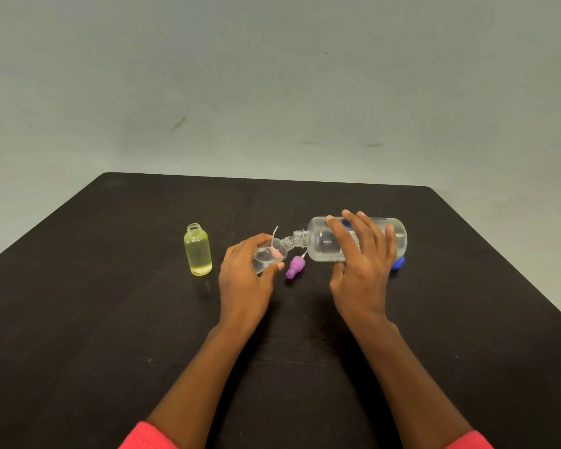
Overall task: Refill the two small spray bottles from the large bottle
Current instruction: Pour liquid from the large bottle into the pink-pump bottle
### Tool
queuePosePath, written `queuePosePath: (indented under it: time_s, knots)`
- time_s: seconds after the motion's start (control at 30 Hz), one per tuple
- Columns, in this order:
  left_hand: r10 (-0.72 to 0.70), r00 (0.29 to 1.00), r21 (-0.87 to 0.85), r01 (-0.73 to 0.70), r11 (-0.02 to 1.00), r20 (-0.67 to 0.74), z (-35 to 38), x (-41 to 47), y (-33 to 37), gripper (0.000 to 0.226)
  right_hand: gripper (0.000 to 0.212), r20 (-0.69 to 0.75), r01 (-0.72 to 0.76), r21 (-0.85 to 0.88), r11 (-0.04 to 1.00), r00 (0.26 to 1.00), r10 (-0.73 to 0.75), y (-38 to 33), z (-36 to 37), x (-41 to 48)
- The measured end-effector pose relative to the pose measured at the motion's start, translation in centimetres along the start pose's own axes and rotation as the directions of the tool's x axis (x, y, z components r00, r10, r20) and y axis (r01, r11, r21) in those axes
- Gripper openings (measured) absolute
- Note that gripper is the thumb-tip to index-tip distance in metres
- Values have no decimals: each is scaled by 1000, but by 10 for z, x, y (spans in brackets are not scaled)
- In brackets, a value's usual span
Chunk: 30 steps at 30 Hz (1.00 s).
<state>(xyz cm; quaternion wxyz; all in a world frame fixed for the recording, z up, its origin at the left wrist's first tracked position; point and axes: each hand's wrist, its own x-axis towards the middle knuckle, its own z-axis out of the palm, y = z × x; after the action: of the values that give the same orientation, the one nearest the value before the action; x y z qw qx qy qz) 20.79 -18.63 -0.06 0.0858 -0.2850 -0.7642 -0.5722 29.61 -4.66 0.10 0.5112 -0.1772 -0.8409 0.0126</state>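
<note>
My right hand grips the large clear bottle, tipped on its side with its open threaded neck pointing left. My left hand holds a small clear spray bottle, tilted so its mouth meets the large bottle's neck. Clear liquid lies in both. A small yellow-tinted bottle stands upright and uncapped to the left, filled most of the way. A purple spray cap with its thin tube lies on the table between my hands.
A blue cap lies on the dark table behind my right hand. A thin white dip tube pokes up behind the small clear bottle. A plain grey wall stands beyond the table's far edge.
</note>
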Motion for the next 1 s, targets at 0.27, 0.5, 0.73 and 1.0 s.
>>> queuePosePath:
  time_s: [0.27, 0.5, 0.73, 1.0]
  knots:
    - [-5, 1000, -2, 5, 1000, 4, -1, -1, 2, 45, 91, 4, -3, 7, 1000, 1000, 3, 0, 0, 0]
    - [-8, 1000, 2, 8, 1000, 9, 0, 0, -1, 41, 90, 5, 1, 1, 1000, 1000, -2, 0, 0, -1]
    - [-2, 1000, -7, 2, 1000, 8, -1, -1, 3, 43, 91, 2, -2, 7, 1000, 1000, 2, 0, 0, 0]
    - [-4, 1000, -5, 4, 1000, 6, -1, -1, 2, 42, 92, 8, 3, 7, 1000, 1000, -3, 0, 0, 1]
